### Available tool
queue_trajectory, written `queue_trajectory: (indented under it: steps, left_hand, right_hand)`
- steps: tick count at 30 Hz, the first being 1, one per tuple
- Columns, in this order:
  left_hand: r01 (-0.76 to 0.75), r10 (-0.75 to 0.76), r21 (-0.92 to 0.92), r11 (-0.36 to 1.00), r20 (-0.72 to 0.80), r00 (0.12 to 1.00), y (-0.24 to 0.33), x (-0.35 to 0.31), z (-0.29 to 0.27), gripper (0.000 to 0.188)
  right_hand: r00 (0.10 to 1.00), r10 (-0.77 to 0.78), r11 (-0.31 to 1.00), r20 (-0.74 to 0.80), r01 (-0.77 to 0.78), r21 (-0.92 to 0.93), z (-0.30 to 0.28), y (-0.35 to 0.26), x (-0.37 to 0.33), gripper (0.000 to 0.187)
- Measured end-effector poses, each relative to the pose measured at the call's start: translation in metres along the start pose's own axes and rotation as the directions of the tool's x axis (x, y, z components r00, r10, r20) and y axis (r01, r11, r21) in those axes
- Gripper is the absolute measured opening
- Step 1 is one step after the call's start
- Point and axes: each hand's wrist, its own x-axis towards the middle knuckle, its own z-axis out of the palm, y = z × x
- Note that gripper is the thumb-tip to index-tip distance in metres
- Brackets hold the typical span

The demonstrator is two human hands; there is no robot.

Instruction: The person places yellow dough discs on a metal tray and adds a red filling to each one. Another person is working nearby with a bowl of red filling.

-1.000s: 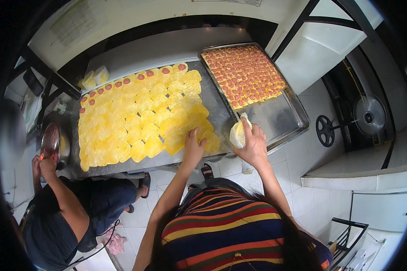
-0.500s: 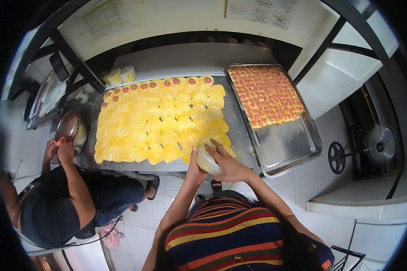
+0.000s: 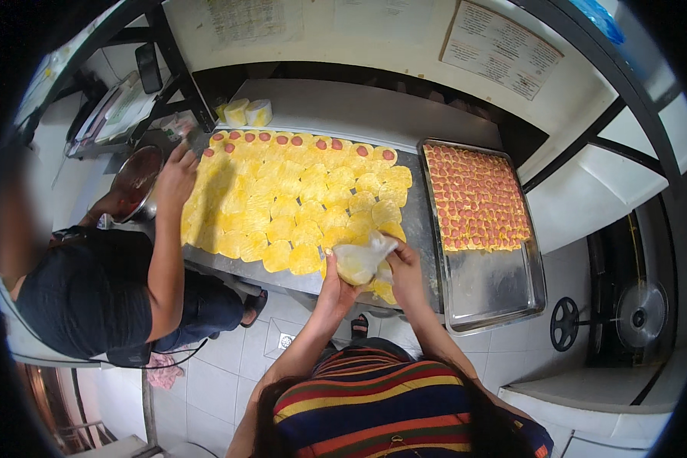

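Above the near right corner of the dough sheet I hold a clear plastic bag point(image 3: 357, 262) with something pale yellow in it. My left hand point(image 3: 338, 290) cups the bag's rounded body from below, while the fingers of my right hand point(image 3: 407, 269) pinch its gathered upper end. Beneath it, flat yellow dough rounds point(image 3: 282, 202) overlap in rows across the metal table point(image 3: 417, 229). Reddish dabs of filling point(image 3: 320, 143) sit along the far row, with a few in the row before it. Parts of the near right rounds are hidden by my hands.
A metal tray point(image 3: 487, 286) on the right holds dough covered with red dabs. At left, a co-worker's hand point(image 3: 177, 172) is above the sheet's far left corner, beside a metal bowl point(image 3: 151, 204) of red filling. White-and-yellow containers point(image 3: 248, 113) stand at the back.
My right hand has shifted from the bag's side to its upper end, which now stands up. The co-worker's hand has moved from the bowl to over the sheet. My view has turned.
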Motion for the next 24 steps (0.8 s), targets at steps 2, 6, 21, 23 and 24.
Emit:
queue_trajectory:
  steps: [2,6,21,23,24]
  left_hand:
    - [-0.053,0.050,-0.059,0.997,-0.045,0.998,0.004,0.005,-0.001,0.061]
    - [-0.101,0.097,-0.054,0.993,-0.065,0.993,0.011,0.010,-0.001,0.060]
    - [-0.008,0.034,0.407,0.913,-0.057,0.998,0.064,0.002,0.019,0.063]
    - [-0.007,0.056,0.428,0.904,-0.101,0.993,0.067,-0.018,0.000,0.061]
    - [0.003,0.069,0.415,0.910,-0.157,0.985,0.065,-0.027,-0.009,0.059]
  right_hand:
    - [0.890,-0.455,0.791,-0.012,0.398,-0.465,0.010,-0.020,-0.008,0.031]
    - [0.778,-0.523,0.398,0.347,0.584,-0.708,0.015,-0.052,-0.027,0.052]
    - [0.973,0.166,0.849,0.160,-0.223,0.479,-0.028,0.025,0.233,0.029]
    - [0.989,0.142,0.874,0.028,-0.139,0.467,-0.049,0.048,0.320,0.027]
    - [0.986,0.159,0.894,-0.058,-0.118,0.433,-0.067,0.065,0.363,0.027]
